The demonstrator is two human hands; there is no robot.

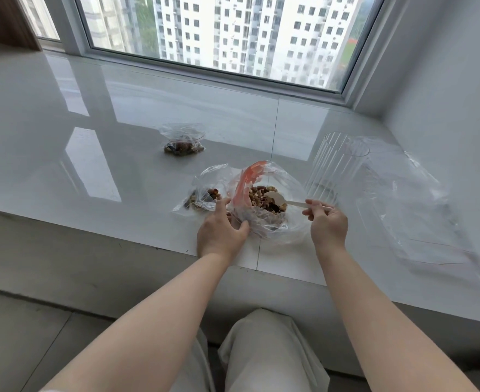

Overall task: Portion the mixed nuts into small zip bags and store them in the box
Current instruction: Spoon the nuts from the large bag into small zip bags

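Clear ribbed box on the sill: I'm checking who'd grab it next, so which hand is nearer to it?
Right. The right hand holds the spoon just beside the box; the left hand is across the big bag.

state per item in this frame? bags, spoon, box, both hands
big bag: open, red zip strip up, nuts inside
spoon: bowl in the nuts of the big bag
near small bag: mouth open, some nuts inside, lying on the sill
far small bag: holds nuts, seal unclear
box: clear, upright, no lid, no bags visible inside
empty bags: flat, right of the box
left hand: grips the big bag
right hand: pinches the spoon handle
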